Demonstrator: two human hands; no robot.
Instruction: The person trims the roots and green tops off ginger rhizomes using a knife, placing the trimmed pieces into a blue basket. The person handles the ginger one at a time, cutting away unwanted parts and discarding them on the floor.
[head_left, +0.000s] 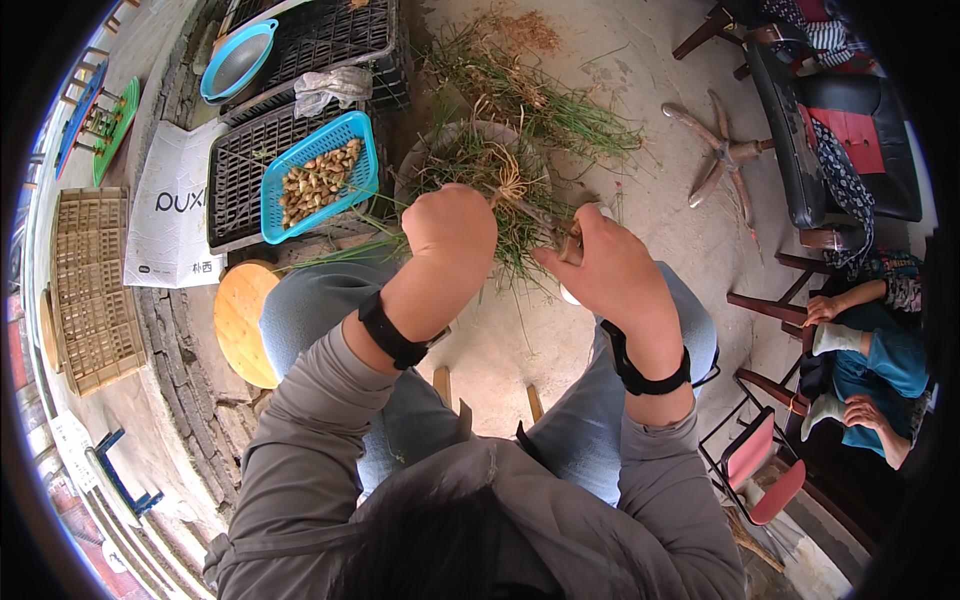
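Note:
My left hand (452, 229) is closed in a fist on long green stalks (352, 251), whose ends trail out to the left. Between thumb and fingers, my right hand (611, 259) grips a narrow brown object (544, 217); whether it is a tool or a woody stem, I cannot tell. Pale stringy roots (512, 180) show between the hands. Both hands are over a round basin (409, 161) heaped with cut green plant matter. To the left, a blue plastic basket (271, 201) holds many small tan bulbs or pods (319, 180).
Black plastic crates (232, 210) support the basket, a crumpled cloth (334, 88) and a blue-rimmed colander (240, 64). A round wooden stool (244, 322) is by my left knee. More pulled plants (570, 112) lie beyond the basin. A chair base (724, 154) and a seated person (862, 360) are right.

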